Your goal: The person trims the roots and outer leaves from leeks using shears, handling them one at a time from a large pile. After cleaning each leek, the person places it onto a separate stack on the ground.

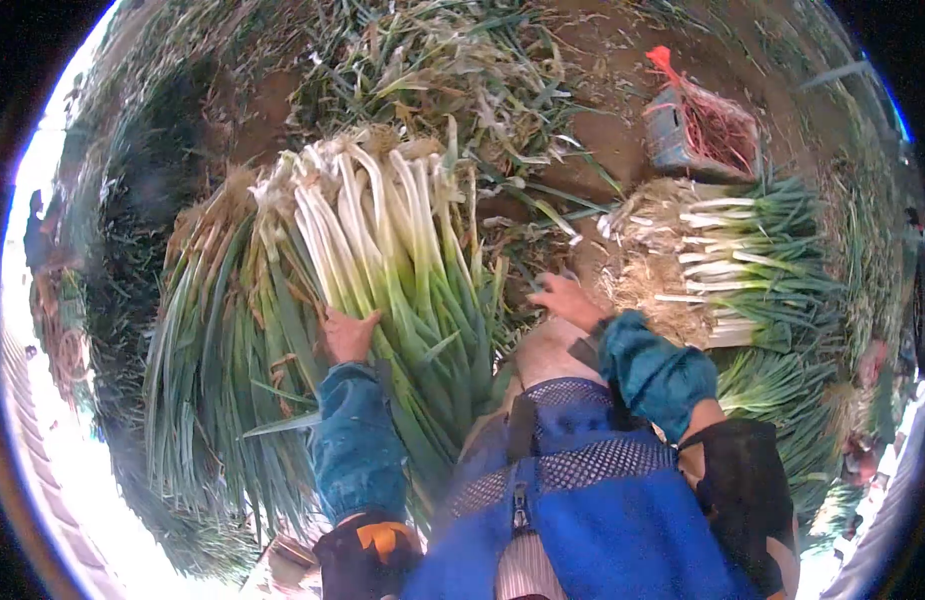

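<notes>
A big heap of long green onions point(382, 230) lies to the left, white stems and roots at the far end, leaves toward me. My left hand point(348, 336) rests on the stalks of this heap, thumb apart from the fingers; no stalk is plainly gripped. Just above my knee, my right hand point(569, 301) reaches leftward with its fingers apart and nothing visible in them. Between the two hands are the green leaves of the heap. Both forearms wear teal sleeves.
To the right, trimmed green onions point(747, 265) lie in a row beside a pile of pale roots point(657, 265). Behind them stands a box point(672, 130) of red ties point(717, 125). Leaf scraps point(432, 70) cover the ground ahead. More green onions point(772, 395) lie at my right.
</notes>
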Motion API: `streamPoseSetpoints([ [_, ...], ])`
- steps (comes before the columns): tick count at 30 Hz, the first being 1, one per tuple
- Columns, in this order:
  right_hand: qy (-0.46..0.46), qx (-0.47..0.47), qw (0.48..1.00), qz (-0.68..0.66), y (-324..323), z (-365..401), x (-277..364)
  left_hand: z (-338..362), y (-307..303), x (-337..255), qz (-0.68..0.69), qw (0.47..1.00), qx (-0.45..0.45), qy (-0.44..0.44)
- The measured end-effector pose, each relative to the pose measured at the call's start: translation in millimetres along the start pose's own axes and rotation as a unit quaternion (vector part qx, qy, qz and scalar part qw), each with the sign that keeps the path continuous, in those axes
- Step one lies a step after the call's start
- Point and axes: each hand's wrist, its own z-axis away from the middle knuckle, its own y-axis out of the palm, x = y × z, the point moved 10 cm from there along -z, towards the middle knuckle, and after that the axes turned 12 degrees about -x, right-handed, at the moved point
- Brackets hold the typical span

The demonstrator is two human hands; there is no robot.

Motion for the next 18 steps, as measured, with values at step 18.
streamPoseSetpoints([
  [18,0.076,0.173,0.981,-0.041,186,-219,-16,-10,10,-5,0.169,0.971,0.124,-0.116],
])
